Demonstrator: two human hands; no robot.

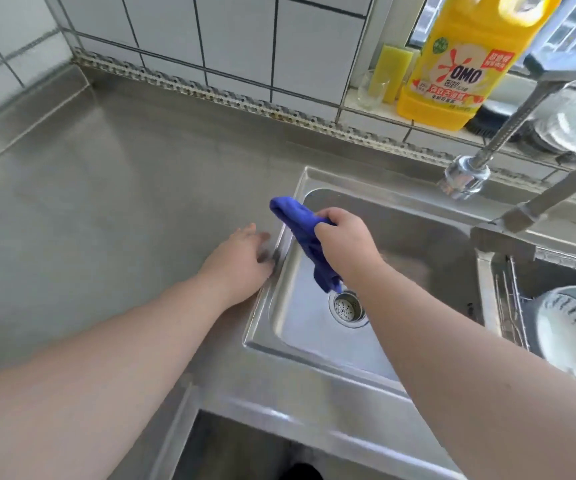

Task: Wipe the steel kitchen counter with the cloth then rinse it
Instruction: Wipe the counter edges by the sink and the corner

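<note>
I see a yellow bottle (459, 60), sponge (392, 69) and glass (371, 90) on the ledge at one o'clock, and a colander (574, 336) at four.

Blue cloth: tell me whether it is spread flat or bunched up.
Bunched. The blue cloth hangs crumpled from the right hand, which grips it over the sink.

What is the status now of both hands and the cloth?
Right hand grips crumpled blue cloth over steel sink basin. Left hand flat, open at sink edge. Faucet dry, path clear.
</note>
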